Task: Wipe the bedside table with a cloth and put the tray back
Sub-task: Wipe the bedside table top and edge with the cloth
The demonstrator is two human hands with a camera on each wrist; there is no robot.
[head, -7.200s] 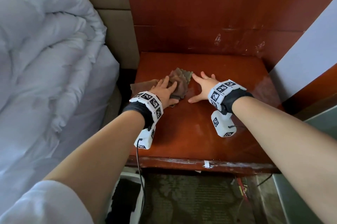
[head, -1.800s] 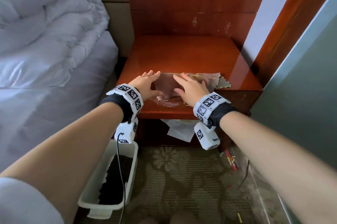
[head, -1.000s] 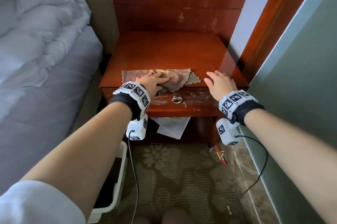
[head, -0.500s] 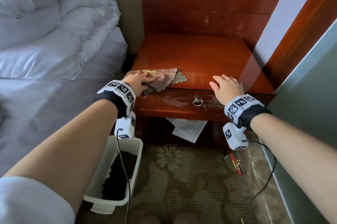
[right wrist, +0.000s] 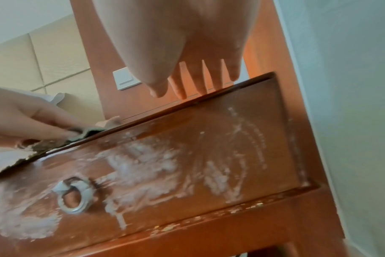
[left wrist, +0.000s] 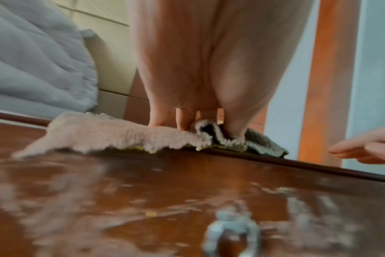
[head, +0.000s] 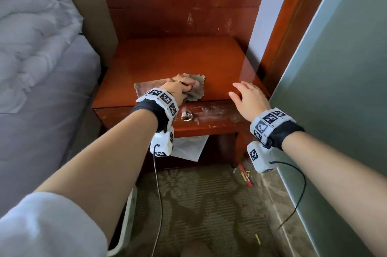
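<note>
The brown cloth (head: 196, 94) lies bunched at the front edge of the red-brown bedside table (head: 178, 57), near the middle. My left hand (head: 188, 88) grips it, and in the left wrist view its thumb and fingers (left wrist: 233, 128) pinch a fold of the cloth (left wrist: 112, 135). My right hand (head: 236, 89) is open with straight fingers at the table's front right edge, apart from the cloth. Seen from the right wrist, its fingertips (right wrist: 182, 92) reach just above the drawer front (right wrist: 209, 139). A white tray (head: 125, 225) stands on the floor at the lower left, mostly hidden by my arm.
The drawer front carries white smears and a metal ring pull (head: 187, 117). A bed with a grey duvet (head: 31, 47) is on the left, and a grey-green wall (head: 335, 89) closes in on the right. White paper (head: 188, 147) hangs under the table above patterned carpet.
My left hand has slid the cloth rightward along the front edge, from the left corner toward the middle, bunching it more. My right hand stays near the front right edge.
</note>
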